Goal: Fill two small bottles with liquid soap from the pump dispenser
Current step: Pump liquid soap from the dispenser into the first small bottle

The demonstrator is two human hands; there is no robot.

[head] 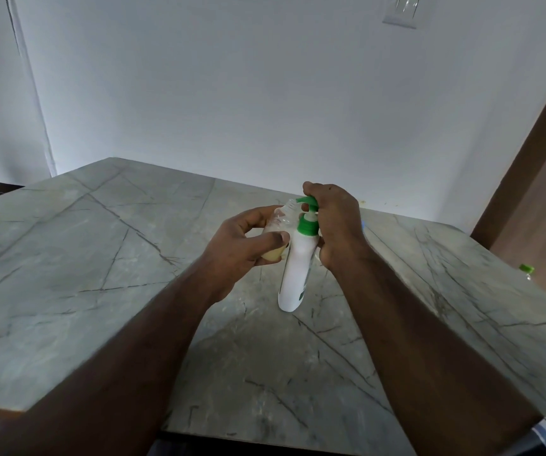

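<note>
- Curled round a small clear bottle, my left hand holds it tilted, thumb across the near side and fingers wrapped behind; I see pale yellowish liquid in the bottle's lower part.
- My right hand is closed over the green pump head of the white pump dispenser, with the upper fingers on top of the pump and the palm and lower fingers against the bottle's shoulder at 3 o'clock.
- From my view the dispenser stands on its base on the grey veined marble table, leaning a little, roughly at the centre of the frame.
- I see the small bottle's open neck right up at the pump's spout, at 9 o'clock from the pump head; whether the two touch I cannot tell.
- Its body lies just beside the dispenser's shoulder, at 9 o'clock from it.
- Far out at 3 o'clock, past the table's right edge, I make out a green cap on something clear; what it belongs to I cannot tell.
- At 1 o'clock, high on the white wall, sits a switch plate.
</note>
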